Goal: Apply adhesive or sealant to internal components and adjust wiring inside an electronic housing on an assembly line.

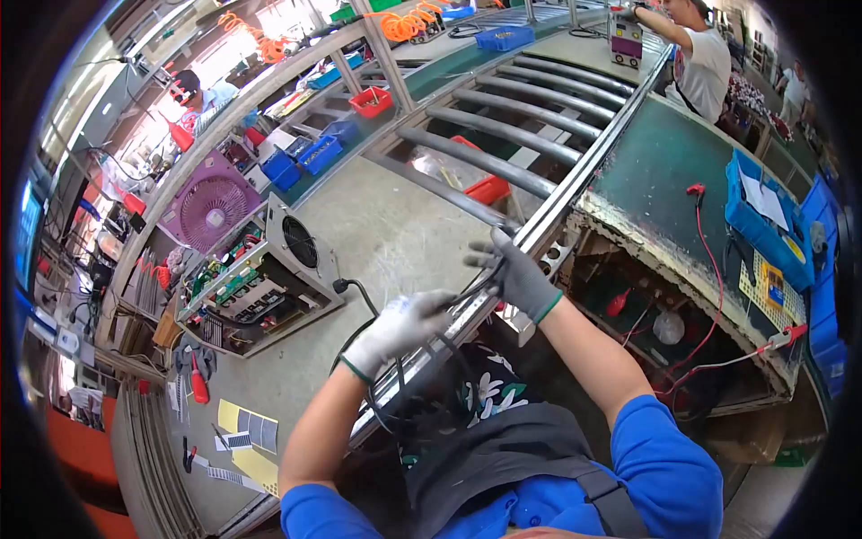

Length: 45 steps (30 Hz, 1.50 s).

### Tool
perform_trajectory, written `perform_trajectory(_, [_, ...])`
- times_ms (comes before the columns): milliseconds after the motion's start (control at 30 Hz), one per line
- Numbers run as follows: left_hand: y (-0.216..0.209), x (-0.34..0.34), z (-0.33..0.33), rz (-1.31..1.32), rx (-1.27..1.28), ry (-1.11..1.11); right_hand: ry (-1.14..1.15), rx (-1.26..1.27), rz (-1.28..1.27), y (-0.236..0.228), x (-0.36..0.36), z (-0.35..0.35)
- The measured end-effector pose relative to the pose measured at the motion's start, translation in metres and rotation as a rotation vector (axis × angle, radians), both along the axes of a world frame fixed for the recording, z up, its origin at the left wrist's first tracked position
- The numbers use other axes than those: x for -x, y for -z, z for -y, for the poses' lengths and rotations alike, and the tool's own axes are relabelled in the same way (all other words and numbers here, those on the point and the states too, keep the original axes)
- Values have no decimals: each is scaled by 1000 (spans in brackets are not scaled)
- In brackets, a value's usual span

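A black power cable (pixel 363 295) comes out of an uncovered metal machine (pixel 296 316) at my left. That machine shows green circuit boards and a round black fan. My left hand (pixel 400 329), in a pale glove with a green cuff, is closed around loops of the cable by the conveyor's metal edge. Just to its right, my right hand (pixel 523 275) in a grey glove has its fingers curled at another stretch of the cable, over the rail. Some loops hang below the edge in front of my apron; their ends are hidden.
Conveyor rollers (pixel 503 162) run away beyond the board (pixel 404 211). A purple fan (pixel 214 202) stands behind the machine. Yellow sheets (pixel 247 431) and a red-handled tool (pixel 198 386) lie at left. On the right bench (pixel 669 166) are red leads and a blue tray (pixel 763 225). Another person works far right.
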<state>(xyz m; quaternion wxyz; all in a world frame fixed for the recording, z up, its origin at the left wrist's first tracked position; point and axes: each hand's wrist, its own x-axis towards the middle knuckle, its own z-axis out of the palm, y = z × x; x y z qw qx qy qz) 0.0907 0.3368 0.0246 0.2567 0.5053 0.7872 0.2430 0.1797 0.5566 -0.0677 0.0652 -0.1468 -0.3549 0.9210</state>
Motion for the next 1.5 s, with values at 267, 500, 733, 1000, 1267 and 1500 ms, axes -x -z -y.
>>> perform_trajectory(267, [28,-4,67,-669,76,-77,540,-408,-313,-121,-99,-6])
perform_trajectory(500, [-34,-49,30,-400,-474,12,362,-667,-481,-85,-81,80])
perform_trajectory(733, [-16,-31,13,-716,107,238,51,-346,-362,-28,-64,90])
perform_trajectory(1000, [42,-39,-33,-884,-190,88,491,-458,-90,5,-73,28])
perform_trajectory(1267, [56,-38,-84,-888,-10,83,844,-592,88,17,-79,-83])
perform_trajectory(1500, [23,-29,2,-768,295,238,547,-1669,233,30,-45,-40])
